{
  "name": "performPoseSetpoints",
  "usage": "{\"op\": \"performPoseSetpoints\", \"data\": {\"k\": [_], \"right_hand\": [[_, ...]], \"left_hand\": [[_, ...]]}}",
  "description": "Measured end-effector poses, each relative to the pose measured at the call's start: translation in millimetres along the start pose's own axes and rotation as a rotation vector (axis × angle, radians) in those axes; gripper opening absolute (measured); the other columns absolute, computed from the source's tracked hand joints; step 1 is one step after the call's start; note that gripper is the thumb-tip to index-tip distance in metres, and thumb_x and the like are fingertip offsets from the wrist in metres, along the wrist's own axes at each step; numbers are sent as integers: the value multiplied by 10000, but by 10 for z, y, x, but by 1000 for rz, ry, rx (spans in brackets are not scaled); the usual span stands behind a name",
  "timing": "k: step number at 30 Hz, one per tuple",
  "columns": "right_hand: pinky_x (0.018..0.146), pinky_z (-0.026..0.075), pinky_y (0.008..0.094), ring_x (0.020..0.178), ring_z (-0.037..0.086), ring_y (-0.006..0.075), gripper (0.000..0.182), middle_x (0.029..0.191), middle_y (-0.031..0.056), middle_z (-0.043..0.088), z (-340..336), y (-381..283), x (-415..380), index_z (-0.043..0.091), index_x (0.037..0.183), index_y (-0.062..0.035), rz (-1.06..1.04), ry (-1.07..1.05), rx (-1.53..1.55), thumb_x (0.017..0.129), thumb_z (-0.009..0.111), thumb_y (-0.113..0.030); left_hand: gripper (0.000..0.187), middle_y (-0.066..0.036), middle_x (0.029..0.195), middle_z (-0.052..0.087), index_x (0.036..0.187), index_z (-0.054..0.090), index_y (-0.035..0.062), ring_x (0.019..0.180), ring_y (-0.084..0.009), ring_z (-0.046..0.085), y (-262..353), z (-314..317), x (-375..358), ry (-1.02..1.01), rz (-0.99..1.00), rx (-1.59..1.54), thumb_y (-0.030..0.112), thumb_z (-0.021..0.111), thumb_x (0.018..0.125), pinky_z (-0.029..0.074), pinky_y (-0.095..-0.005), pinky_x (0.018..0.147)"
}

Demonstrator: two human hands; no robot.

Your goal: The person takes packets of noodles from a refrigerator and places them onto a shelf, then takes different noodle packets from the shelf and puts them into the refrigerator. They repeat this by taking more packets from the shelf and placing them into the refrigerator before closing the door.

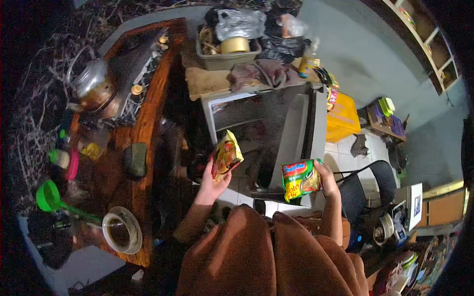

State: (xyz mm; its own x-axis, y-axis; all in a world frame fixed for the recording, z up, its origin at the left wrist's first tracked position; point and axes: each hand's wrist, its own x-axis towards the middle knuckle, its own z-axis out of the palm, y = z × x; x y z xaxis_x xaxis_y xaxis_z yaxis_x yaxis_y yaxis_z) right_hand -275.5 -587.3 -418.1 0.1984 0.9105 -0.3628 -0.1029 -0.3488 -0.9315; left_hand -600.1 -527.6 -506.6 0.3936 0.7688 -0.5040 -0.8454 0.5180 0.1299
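In the head view, your left hand [214,187] has its fingers around a yellow-and-red packet [227,157], raised and tilted. Your right hand [327,180] grips the right side of a green packet [300,181], its fingers closed on that edge. You have open room between the two packets. The orange-brown edge of the desk [148,113] runs well to the left of your left hand, and a bowl [118,231] of dark liquid sits near it. The green packet reads "Indo", then blurred letters, and "SOLO"; the other's print is unreadable.
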Motion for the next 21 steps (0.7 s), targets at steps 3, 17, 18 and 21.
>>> {"op": "performPoseSetpoints", "data": {"k": [3, 17, 18, 21], "right_hand": [[601, 446, 237, 630, 561, 115, 364, 738, 56, 594, -301, -115, -137, 555, 886, 10, 21, 97, -36, 846, 485, -345], [597, 451, 255, 626, 570, 122, 341, 751, 39, 601, -2013, -310, 89, 571, 857, -25, -10, 153, -22, 825, 500, -357], [599, 452, 256, 629, 571, 124, 345, 756, 40, 603, -2054, -387, 91, 571, 860, -24, 13, 154, -19, 826, 497, -360], [606, 462, 276, 678, 591, 141, 372, 774, 57, 606, -2356, -390, 246, 576, 896, -13, 28, 99, -14, 826, 494, -370]], "left_hand": [[290, 14, 999, 577, 1043, 541, 151, 865, -134, 542, -214, -37, 30, 81, -74, 18, 360, 454, 862, 461, -270, 671], [324, 4, 971, 592, 1049, 538, 135, 808, -127, 560, -709, -57, 360, 61, -131, 34, 381, 474, 849, 463, -251, 623], [324, 4, 971, 592, 1049, 538, 135, 808, -127, 560, -738, -34, 395, 58, -114, 30, 381, 474, 849, 463, -251, 623], [325, -9, 982, 590, 1040, 539, 120, 829, -136, 556, -883, 71, 550, 68, -52, 8, 371, 498, 838, 466, -275, 636]]}}
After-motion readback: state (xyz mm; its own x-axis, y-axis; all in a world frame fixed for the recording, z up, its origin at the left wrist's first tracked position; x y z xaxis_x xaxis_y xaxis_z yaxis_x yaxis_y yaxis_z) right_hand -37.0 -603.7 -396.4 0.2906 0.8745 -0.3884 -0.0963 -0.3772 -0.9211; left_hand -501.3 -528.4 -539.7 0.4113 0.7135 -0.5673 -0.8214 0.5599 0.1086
